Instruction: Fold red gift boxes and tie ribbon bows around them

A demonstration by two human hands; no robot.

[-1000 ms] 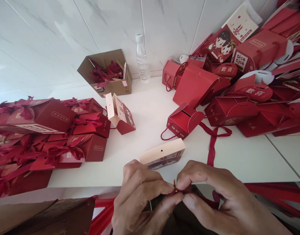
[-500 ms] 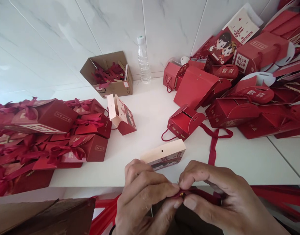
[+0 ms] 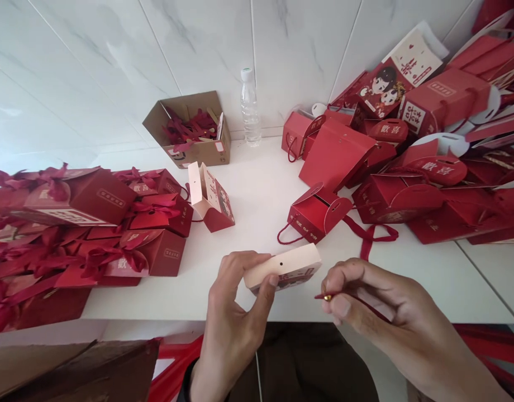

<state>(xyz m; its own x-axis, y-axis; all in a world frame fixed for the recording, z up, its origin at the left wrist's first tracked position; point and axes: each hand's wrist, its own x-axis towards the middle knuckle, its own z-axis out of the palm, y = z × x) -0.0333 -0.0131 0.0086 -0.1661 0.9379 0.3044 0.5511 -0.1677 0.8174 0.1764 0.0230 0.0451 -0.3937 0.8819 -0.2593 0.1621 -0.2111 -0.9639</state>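
Observation:
My left hand (image 3: 234, 312) has its thumb and fingers closed around the left end of a small gift box (image 3: 299, 261). The box has a cream top with one dark hole and a printed front, and it sits near the table's front edge. Just to the right, my right hand (image 3: 382, 318) pinches a thin dark red ribbon (image 3: 319, 296) close to its tip. A tiny gold bead (image 3: 327, 298) shows at the fingertips. The rest of that ribbon runs back under the palm, partly hidden. A gap separates the ribbon tip from the box.
Red boxes with tied bows (image 3: 152, 254) are piled at left, and untied red boxes (image 3: 395, 195) at right. A cream-and-red box (image 3: 210, 198), a red handled box (image 3: 315, 212) and a loose ribbon (image 3: 368, 240) lie between. Behind stand a ribbon-filled carton (image 3: 202, 158) and a bottle (image 3: 251, 111).
My left hand has let go of the ribbon and moved up to take hold of the small gift box. My right hand, still pinching the ribbon, has risen slightly toward the box.

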